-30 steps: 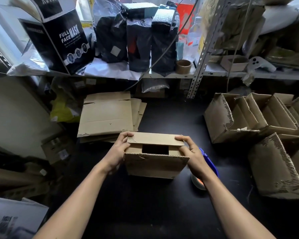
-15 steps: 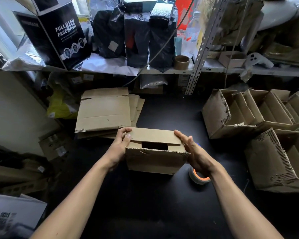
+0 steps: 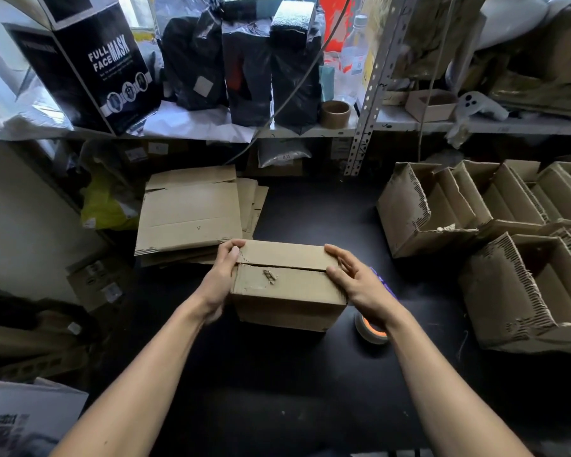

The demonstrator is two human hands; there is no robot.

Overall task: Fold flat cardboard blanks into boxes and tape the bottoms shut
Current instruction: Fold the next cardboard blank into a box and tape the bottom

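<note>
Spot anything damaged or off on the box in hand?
The box has a small tear with peeled paper on its near top flap, just below the seam. The boxes at right show ragged, frayed edges.

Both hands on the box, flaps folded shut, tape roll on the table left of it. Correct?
No. Head view: the tape roll sits right of the box, near the right hand. Left hand also on the box, flaps folded shut.
</note>
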